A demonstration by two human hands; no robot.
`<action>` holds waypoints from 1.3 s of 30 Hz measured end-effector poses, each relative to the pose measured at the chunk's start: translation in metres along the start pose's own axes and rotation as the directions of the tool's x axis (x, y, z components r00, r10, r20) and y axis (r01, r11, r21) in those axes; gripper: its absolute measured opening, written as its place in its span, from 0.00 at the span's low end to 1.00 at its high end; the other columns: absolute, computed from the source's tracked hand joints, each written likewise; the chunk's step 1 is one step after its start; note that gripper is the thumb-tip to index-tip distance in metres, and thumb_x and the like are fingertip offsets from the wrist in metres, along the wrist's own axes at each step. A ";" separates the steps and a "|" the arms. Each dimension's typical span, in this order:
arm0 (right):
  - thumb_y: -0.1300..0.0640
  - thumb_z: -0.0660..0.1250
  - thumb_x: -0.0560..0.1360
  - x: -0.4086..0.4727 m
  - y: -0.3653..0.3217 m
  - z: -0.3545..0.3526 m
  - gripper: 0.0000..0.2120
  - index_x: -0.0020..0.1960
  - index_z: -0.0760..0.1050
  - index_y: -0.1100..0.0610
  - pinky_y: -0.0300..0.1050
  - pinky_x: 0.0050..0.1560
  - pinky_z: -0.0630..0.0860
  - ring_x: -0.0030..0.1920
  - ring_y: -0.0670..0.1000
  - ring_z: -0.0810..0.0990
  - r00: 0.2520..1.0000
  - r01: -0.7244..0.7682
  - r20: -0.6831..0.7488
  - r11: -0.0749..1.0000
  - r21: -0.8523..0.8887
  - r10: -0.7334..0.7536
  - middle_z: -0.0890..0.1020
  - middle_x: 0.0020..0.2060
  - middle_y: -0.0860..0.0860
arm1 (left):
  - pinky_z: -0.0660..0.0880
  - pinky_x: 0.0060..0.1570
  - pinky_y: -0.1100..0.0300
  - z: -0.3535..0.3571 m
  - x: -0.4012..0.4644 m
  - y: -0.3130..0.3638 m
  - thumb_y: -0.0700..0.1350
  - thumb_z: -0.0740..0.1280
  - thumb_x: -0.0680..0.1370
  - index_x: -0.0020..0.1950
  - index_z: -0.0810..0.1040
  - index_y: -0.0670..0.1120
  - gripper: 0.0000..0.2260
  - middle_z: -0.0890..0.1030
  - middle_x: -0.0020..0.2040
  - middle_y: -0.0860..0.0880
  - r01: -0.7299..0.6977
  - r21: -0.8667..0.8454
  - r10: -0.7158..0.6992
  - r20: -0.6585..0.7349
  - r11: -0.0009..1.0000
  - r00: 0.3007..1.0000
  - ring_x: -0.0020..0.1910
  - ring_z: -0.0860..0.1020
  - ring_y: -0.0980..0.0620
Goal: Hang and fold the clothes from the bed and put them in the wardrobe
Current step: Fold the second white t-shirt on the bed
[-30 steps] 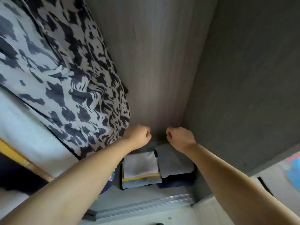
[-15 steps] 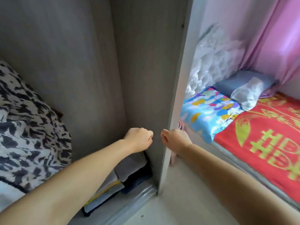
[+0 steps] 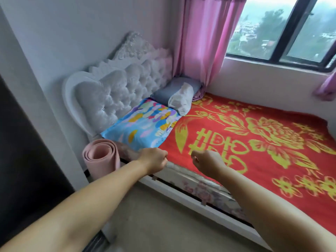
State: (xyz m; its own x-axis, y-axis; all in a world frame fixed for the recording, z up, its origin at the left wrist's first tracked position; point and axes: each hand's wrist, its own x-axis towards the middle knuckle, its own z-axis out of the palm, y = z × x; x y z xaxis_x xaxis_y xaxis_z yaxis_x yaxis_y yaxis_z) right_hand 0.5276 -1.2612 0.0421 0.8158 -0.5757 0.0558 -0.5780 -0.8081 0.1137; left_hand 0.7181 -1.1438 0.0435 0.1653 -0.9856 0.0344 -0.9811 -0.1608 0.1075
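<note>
Facing the bed (image 3: 183, 194) now, the view has swung away from the wardrobe; half a second ago its grey panels and the folded stack on its floor filled the left side, and a second ago the black-and-white patterned garment hung there too. None of those show any more. At far left a dark panel (image 3: 21, 151) runs down the edge beside a pale wall. Next comes a rolled pink mat (image 3: 101, 157) standing on end against the corner of the bed, just below the white tufted headboard (image 3: 116, 95). The left hand (image 3: 154, 160) is stretched out in front of the mat, its fingers curled into a fist with nothing in it, as in both earlier frames. Behind it lies a blue pillow with coloured blotches (image 3: 145, 122), and further back a grey pillow (image 3: 179, 91) with a white cloth over it. The right hand (image 3: 208, 161) hovers close beside the left, also a closed fist holding nothing, over the near edge of the red blanket with yellow flowers (image 3: 254, 135) that covers the bed. No loose clothes can be seen on the blanket. A pink curtain (image 3: 203, 42) hangs behind the pillows, and to the right a dark-framed window (image 3: 283, 30) looks out on trees and buildings.
</note>
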 end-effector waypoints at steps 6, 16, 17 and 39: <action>0.52 0.53 0.81 -0.024 0.090 0.009 0.12 0.57 0.74 0.54 0.43 0.37 0.72 0.43 0.57 0.81 0.978 -0.210 0.017 0.971 0.115 0.210 0.82 0.45 0.55 | 0.71 0.39 0.55 0.005 0.074 0.066 0.47 0.57 0.78 0.47 0.76 0.44 0.10 0.80 0.44 0.46 -0.137 0.000 0.137 0.020 0.991 0.990 0.44 0.78 0.43; 0.51 0.53 0.81 0.024 0.179 0.042 0.13 0.55 0.74 0.53 0.42 0.42 0.70 0.46 0.57 0.80 0.930 -0.365 0.121 0.907 0.210 0.347 0.81 0.46 0.55 | 0.69 0.35 0.57 0.026 0.203 0.092 0.48 0.57 0.80 0.46 0.75 0.44 0.11 0.80 0.43 0.45 -0.285 0.042 0.283 0.046 0.958 0.958 0.40 0.77 0.44; 0.51 0.53 0.80 0.036 0.189 0.043 0.13 0.54 0.74 0.53 0.42 0.42 0.69 0.46 0.57 0.80 0.924 -0.381 0.136 0.895 0.232 0.359 0.80 0.45 0.55 | 0.70 0.36 0.57 0.027 0.219 0.089 0.48 0.57 0.80 0.47 0.75 0.44 0.11 0.80 0.44 0.45 -0.288 0.047 0.286 0.044 0.957 0.957 0.42 0.78 0.43; 0.54 0.53 0.82 0.307 0.335 0.147 0.12 0.52 0.74 0.56 0.39 0.26 0.65 0.31 0.51 0.75 0.954 -0.278 0.165 0.944 0.176 0.250 0.77 0.33 0.48 | 0.65 0.35 0.58 0.094 0.503 -0.020 0.46 0.57 0.79 0.46 0.75 0.44 0.09 0.80 0.45 0.44 -0.157 0.010 0.153 0.163 0.988 0.975 0.45 0.78 0.42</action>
State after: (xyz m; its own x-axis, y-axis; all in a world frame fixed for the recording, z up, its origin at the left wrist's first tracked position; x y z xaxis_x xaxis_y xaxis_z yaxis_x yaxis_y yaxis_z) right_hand 0.5810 -1.7270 -0.0482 0.6308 -0.7716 -0.0819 -0.7759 -0.6254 -0.0828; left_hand 0.8116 -1.6410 -0.0348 -0.0053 -0.9937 -0.1118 -0.9959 -0.0048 0.0904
